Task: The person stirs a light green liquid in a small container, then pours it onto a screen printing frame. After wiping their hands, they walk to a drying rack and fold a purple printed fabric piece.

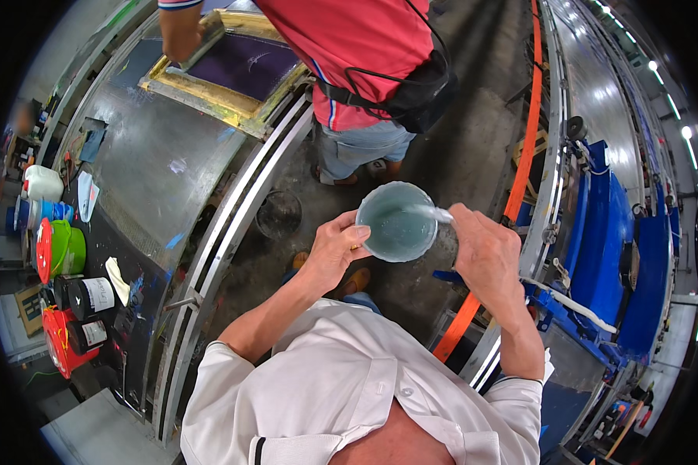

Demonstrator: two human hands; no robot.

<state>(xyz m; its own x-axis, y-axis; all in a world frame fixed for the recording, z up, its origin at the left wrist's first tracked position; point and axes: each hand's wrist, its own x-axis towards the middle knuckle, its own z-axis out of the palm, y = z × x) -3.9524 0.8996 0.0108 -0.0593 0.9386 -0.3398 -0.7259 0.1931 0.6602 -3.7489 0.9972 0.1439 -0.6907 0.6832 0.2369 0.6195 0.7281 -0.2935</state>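
My left hand (332, 249) grips a pale grey-green plastic tub (371, 203) by its left side, thumb over the rim and fingers beneath. A bluish-green, wet-looking layer (399, 232) covers the bottom of the tub. In my right hand (486, 252), closed at the tub's right rim, is a whitish stirring stick (433, 212). Its far end reaches into the tub and is smeared by motion, so its exact shape cannot be made out. The tub hangs in the air over the aisle, its mouth facing up.
Ahead stands a person in a red shirt (364, 54), a hand on a yellow-edged screen frame (244, 120). A long dark table (163, 147) with metal rails runs along my left, bearing paint tubs (62, 248). To my right are an orange strip (527, 139) and blue troughs (605, 248).
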